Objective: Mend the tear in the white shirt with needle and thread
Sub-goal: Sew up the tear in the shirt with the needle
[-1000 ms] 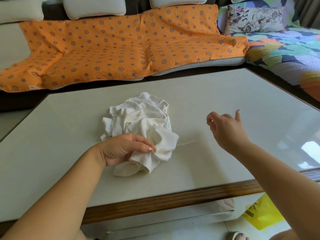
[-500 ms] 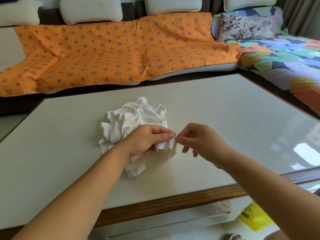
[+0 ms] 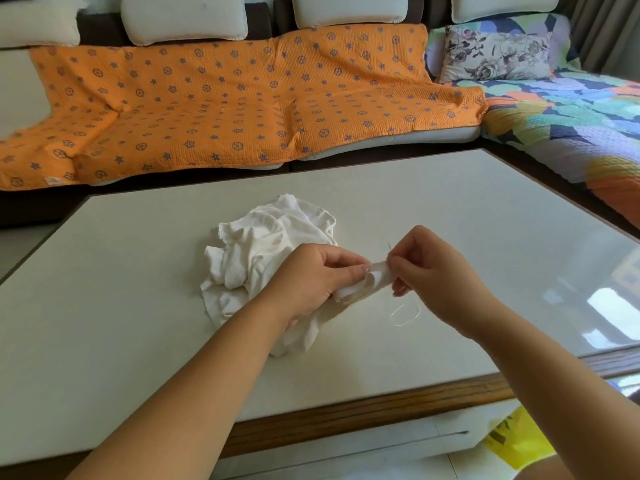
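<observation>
- The crumpled white cotton shirt [image 3: 263, 244] sat mid pale desk [image 3: 138, 306], and the left hand [image 3: 311, 275] pinched one fold up toward the right.
- The right hand [image 3: 426, 268], right at that fold's end, pinched the thin steel needle [image 3: 389, 247], which stood roughly upright. Loose white thread [image 3: 403, 315] looped just below.

We see only bare skin on this person: the left forearm [image 3: 194, 386] and the right forearm [image 3: 554, 368] are uncovered along the whole length that shows, from the lower edge of the view to the wrists. The left hand [image 3: 311, 282] and the right hand [image 3: 440, 275] are bare too, and the one thumbnail [image 3: 362, 270] we can make out, on the left hand, is short and plain. At the bottom right corner we glimpse another bare patch of the body, too cropped to identify.
</observation>
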{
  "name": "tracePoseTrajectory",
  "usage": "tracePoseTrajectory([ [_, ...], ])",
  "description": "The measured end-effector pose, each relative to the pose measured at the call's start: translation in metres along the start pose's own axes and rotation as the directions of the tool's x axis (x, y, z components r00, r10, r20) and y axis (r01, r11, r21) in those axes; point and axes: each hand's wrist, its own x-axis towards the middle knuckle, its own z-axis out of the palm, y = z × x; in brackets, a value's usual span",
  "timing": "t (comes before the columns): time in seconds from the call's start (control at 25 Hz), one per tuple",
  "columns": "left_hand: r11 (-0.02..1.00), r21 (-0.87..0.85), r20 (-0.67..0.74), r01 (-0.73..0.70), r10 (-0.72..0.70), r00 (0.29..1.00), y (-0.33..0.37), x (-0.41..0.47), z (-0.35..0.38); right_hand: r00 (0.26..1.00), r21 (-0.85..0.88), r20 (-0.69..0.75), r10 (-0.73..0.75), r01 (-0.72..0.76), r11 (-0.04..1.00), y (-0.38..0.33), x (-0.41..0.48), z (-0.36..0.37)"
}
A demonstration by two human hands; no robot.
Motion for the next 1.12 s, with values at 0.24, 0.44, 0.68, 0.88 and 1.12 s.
tracePoseTrajectory([
  [0.24, 0.982, 0.189, -0.021, -0.013, 0.017, 1.000, -0.016, 0.001, -0.005, 0.998, -0.117, 0.061, -0.013, 0.020, 0.993, 0.023, 0.005, 0.008],
  [0.44, 0.995, 0.086, -0.037, 0.052, -0.049, 0.998, -0.028, 0.005, -0.006, 0.999, -0.061, 0.031, -0.036, 0.037, 0.997, 0.025, 0.009, 0.019],
  [0.68, 0.987, -0.113, -0.057, 0.110, -0.117, 0.991, -0.032, 0.015, -0.007, 0.999, -0.040, 0.030, -0.034, 0.036, 0.999, 0.028, 0.013, 0.024],
  [0.88, 0.986, -0.111, -0.022, 0.122, -0.125, 0.992, -0.038, 0.023, -0.007, 0.997, 0.148, -0.075, 0.027, -0.015, 0.989, 0.023, 0.014, 0.019],
  [1.12, 0.969, -0.205, 0.007, 0.138, -0.140, 0.990, -0.041, 0.020, -0.011, 0.930, 0.206, 0.317, 0.185, -0.258, 0.944, 0.014, 0.004, 0.022],
])
